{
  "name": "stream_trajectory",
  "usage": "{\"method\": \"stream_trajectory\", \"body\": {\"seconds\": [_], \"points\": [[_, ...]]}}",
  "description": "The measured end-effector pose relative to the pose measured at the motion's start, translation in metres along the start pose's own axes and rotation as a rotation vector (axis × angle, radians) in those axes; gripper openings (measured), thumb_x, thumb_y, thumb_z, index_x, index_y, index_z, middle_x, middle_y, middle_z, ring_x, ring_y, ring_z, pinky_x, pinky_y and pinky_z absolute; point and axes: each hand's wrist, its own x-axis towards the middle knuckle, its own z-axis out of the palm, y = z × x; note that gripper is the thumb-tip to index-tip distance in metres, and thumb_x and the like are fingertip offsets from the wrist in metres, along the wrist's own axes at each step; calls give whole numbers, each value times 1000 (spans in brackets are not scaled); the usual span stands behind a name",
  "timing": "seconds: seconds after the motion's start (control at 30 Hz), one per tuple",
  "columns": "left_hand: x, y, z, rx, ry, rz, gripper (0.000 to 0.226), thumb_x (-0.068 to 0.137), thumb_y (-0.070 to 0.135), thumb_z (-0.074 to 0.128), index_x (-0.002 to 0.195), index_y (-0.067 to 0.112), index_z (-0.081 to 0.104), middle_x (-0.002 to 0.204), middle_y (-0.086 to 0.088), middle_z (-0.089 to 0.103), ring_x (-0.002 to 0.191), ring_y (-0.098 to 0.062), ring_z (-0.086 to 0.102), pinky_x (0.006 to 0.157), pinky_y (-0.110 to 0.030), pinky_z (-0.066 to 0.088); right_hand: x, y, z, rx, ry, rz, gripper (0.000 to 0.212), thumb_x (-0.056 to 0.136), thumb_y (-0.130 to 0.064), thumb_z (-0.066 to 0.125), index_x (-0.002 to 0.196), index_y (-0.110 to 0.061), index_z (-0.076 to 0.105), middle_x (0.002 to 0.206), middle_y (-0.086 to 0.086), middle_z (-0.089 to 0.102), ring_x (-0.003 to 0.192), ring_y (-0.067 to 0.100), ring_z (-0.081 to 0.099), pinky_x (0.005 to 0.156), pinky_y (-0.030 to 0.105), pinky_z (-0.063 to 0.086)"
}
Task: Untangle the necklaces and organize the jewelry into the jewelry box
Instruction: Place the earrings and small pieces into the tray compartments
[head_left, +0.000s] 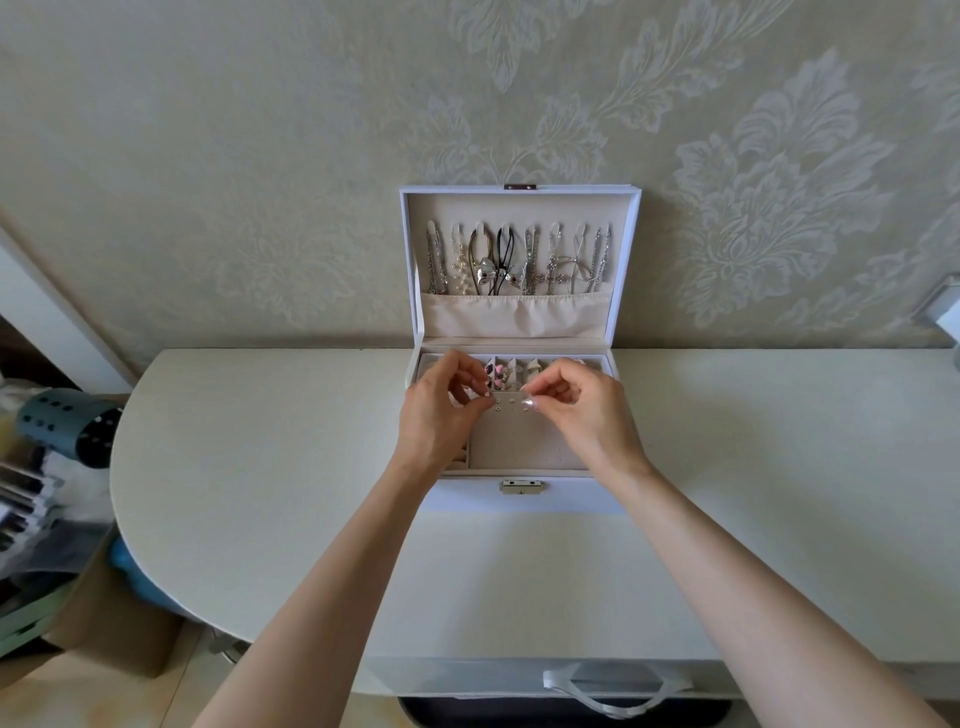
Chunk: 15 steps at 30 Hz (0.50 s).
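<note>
A white, leather-look jewelry box (519, 501) stands open in the middle of the frame on a pale cream counter (260, 467), its lid upright against damask-patterned wallpaper (234, 182). Inside the lid, a row of silver, pearl and dark cord necklaces (519, 260) hangs from hooks, each strand separate, with their lower ends tucked into a gathered beige fabric pocket (514, 317).

Both hands reach into the tray from the bottom of the frame. The left hand (447, 410) has its fingers curled and its grip pressed together, thumb against forefinger, at the upper left corner of a beige perforated earring panel (519, 447). I cannot tell whether anything sits between them. The right hand (576, 410) is curled too, and its grip pinches a tiny pale piece (530, 403) just above the panel's top edge, too small to identify.

A few small stud earrings (501, 404) sit in the panel's top rows between the two hands. Behind them, narrow compartments hold pink and dark small earrings (496, 376).
</note>
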Motion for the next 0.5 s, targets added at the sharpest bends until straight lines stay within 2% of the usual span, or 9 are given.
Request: {"method": "stream_trajectory", "body": {"seconds": [0.17,0.33,0.5], "points": [[3,1,2,111,-58,10,20,76,12,74,74,27,59,78,10,64,66,-9,52,64,-29,45,3,4,1,12,58,30,25,76,8,67,71,-16,66,71,-7,64,65,8,54,68,21,47],[9,2,4,260,-122,-3,13,77,23,74,74,28,62,77,15,62,72,-8,53,60,-22,38,6,9,1,35,118,70,26,74,8,68,71,-18,65,73,-4,66,66,9,57,69,23,50],[15,6,10,391,-136,6,7,75,26,76,74,23,70,84,10,55,87,-12,44,73,-27,35,7,10,0,43,120,75,30,74,7,68,68,-23,63,72,-5,66,66,9,57,69,22,50]]}}
